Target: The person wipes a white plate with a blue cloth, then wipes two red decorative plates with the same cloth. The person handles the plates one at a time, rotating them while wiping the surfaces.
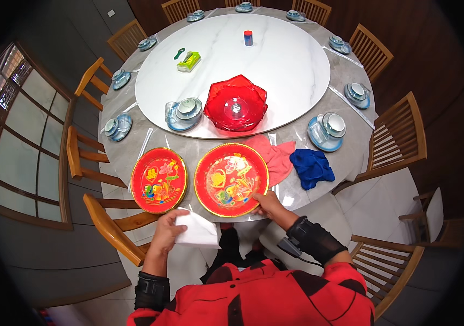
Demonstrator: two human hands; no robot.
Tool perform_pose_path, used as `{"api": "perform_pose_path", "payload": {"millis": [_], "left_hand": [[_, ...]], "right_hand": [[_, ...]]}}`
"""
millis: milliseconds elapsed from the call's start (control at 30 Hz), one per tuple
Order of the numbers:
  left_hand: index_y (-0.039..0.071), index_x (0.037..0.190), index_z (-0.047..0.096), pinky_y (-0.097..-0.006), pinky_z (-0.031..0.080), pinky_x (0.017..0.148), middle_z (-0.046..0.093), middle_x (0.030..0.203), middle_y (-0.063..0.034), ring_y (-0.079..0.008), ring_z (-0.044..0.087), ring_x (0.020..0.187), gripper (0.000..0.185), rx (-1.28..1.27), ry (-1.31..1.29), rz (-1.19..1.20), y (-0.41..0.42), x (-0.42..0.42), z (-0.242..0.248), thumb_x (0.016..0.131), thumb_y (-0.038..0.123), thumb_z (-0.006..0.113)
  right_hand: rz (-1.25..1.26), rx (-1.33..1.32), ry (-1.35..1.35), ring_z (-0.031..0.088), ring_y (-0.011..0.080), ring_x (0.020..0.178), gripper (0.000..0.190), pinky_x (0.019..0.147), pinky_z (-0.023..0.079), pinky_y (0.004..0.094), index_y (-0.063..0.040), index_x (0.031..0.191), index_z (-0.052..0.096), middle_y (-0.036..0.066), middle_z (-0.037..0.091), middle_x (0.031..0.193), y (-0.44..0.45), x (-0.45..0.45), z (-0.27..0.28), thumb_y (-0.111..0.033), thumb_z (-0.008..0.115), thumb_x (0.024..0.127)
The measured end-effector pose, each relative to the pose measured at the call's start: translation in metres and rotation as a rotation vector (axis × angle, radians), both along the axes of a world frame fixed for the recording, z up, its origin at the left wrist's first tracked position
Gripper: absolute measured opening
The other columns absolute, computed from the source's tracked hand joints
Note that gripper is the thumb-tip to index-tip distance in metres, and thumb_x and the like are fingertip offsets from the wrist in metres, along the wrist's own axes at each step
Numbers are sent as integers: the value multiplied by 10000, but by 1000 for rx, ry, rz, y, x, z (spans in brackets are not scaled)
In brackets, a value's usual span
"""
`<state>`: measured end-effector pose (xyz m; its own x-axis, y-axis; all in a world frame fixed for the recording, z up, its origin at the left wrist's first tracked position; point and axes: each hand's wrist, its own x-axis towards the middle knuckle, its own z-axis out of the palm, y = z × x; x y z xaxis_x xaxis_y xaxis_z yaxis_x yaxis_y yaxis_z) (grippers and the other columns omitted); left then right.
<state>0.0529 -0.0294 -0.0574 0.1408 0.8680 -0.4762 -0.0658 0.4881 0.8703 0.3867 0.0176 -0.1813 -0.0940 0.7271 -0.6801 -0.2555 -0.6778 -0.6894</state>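
Note:
My left hand (169, 230) pinches a folded white paper tissue (198, 230) just in front of the table's near edge. With my right hand (271, 205) I grip the lower right rim of a round red tray (232, 179), its gold edge facing up. Its base bears printed ducks, flowers and a gold emblem. A second red tray (159, 179), similarly printed, rests to its left at the table edge. Beyond the gripped tray lies a crumpled pink cloth (278, 161), partly hidden by it. A bunched dark blue cloth (311, 168) sits further right.
A white marble-patterned turntable (289, 77) carries a red petal-shaped bowl (236, 104), a wrapped tableware set (184, 114), a green tissue pack (189, 61), a green bottle opener (179, 53) and a blue, red-capped canister (248, 38). Several tableware sets and wooden chairs (399, 138) ring the table.

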Motion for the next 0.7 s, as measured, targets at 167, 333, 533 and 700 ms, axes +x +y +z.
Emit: {"api": "perform_pose_path", "payload": {"millis": [167, 333, 533, 700], "left_hand": [[-19, 1231, 622, -275, 481, 930, 639, 1126, -50, -154, 618, 1033, 505, 50, -123, -102, -1, 21, -39, 755, -186, 593], [9, 1216, 655, -286, 515, 862, 645, 1125, -69, -165, 619, 1002, 507, -40, 0, -35, 26, 32, -94, 750, -184, 604], [5, 1243, 640, -312, 499, 927, 660, 1121, -104, -212, 630, 1030, 552, 295, 352, -56, 82, 60, -152, 714, -151, 620], [69, 1288, 622, -381, 456, 1028, 482, 1397, -243, -383, 550, 1217, 631, 680, 689, -244, 110, 72, -148, 685, -103, 687]], "right_hand": [[6, 32, -184, 650, 188, 485, 250, 356, 403, 244, 56, 1055, 627, 152, 706, 746, -45, 61, 10, -177, 587, 972], [-114, 63, -221, 654, 187, 524, 232, 378, 397, 246, 37, 1057, 628, 138, 714, 783, -83, 108, 28, -172, 594, 962], [-198, 73, -160, 662, 195, 538, 246, 388, 401, 238, 35, 1090, 616, 140, 724, 842, -96, 124, 55, -176, 581, 969], [-210, 71, -148, 661, 201, 528, 224, 383, 393, 241, 40, 1080, 621, 156, 725, 831, -99, 118, 59, -155, 577, 978]]}}
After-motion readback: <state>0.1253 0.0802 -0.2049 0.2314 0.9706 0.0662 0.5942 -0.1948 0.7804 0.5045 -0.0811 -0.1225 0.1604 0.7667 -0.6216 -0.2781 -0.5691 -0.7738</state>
